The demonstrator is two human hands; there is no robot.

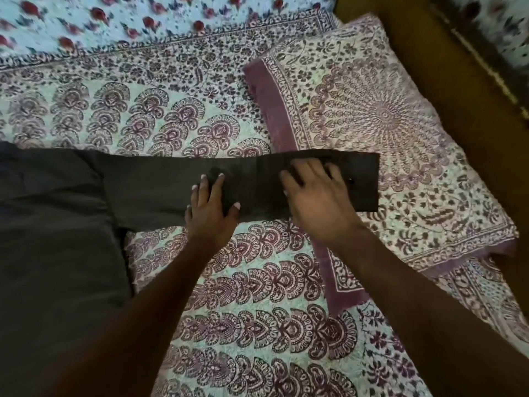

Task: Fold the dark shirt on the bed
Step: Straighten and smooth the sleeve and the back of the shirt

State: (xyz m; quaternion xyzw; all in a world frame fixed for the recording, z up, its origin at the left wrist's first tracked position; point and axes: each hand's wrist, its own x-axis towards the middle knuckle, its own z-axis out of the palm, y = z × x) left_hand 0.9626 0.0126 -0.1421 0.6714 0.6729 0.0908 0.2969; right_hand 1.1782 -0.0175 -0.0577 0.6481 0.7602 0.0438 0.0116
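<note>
- A paisley bedspread (229,296) is covering the middle.
- A matching pillow (372,110) is lying at two o'clock.
- A brown wooden frame (423,44) is running past at one o'clock.

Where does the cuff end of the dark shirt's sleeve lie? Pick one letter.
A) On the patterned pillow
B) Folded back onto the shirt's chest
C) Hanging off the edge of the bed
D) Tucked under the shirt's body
A: the sleeve runs out flat from the dark shirt and its cuff rests on the pillow, with the left hand and right hand pressing on the sleeve.
</note>
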